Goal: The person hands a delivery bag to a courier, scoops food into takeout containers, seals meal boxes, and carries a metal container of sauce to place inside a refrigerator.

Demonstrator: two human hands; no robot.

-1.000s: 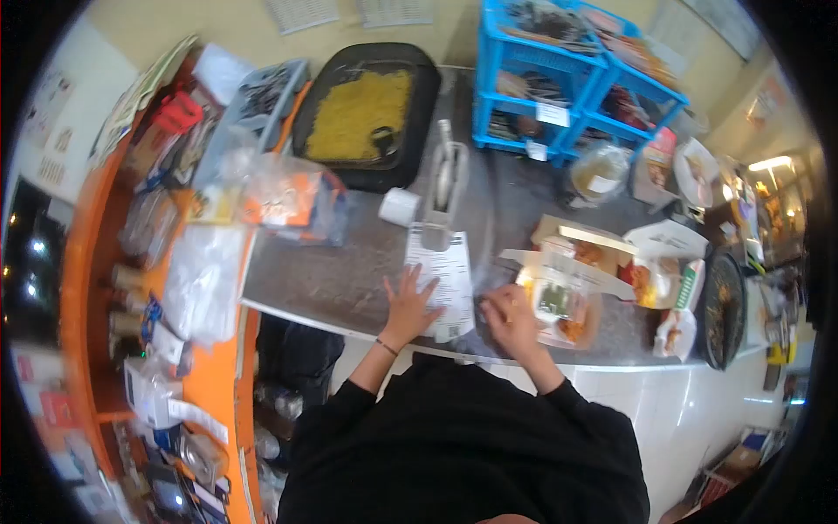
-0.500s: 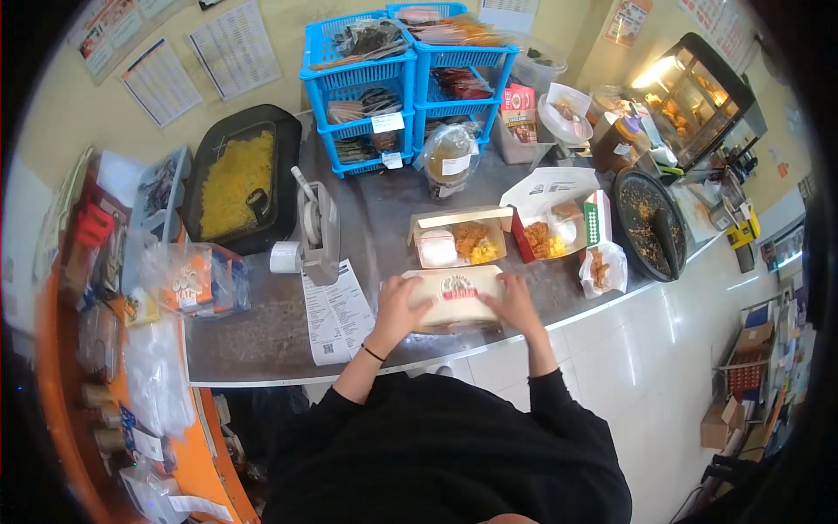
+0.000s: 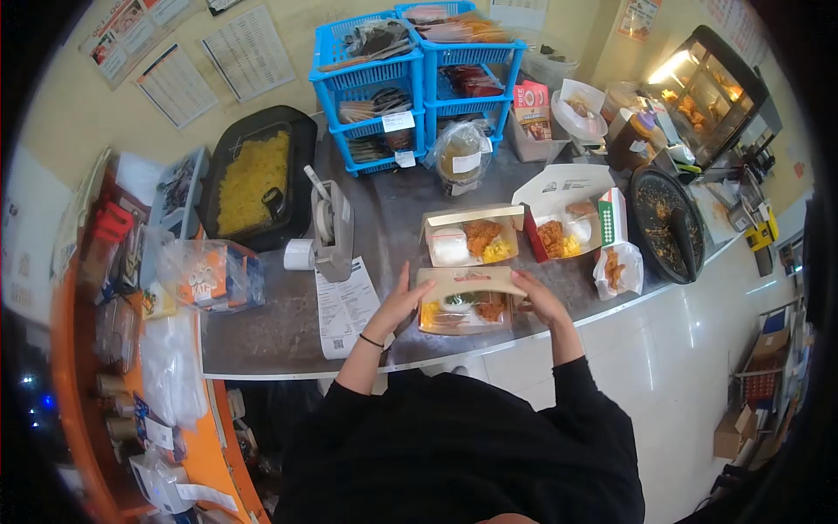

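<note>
Nearest my body on the counter is a cardboard meal box (image 3: 463, 329), its curved lid (image 3: 467, 281) raised partway. Under the lid show fried chicken, yellow food and something green. My left hand (image 3: 403, 303) grips the lid's left end, with the thumb at its edge. At the right end, my right hand (image 3: 541, 299) pinches the lid's corner. Just behind stands an uncovered meal box (image 3: 424, 229) with white rice, fried chicken and yellow food. To its right is a red-sided box (image 3: 563, 180) with its lid up and similar food inside.
A paper-wrapped snack (image 3: 618, 272) and a black pan (image 3: 668, 223) are at the right. Left of my hands lie a long receipt (image 3: 344, 310) and a grey tape dispenser (image 3: 335, 236). A tray of yellow rice (image 3: 255, 183) and blue baskets (image 3: 371, 74) stand behind.
The near box's lid, lying flat over the food before, has been lifted at the front by both hands, exposing the food. The whole view has shifted slightly.
</note>
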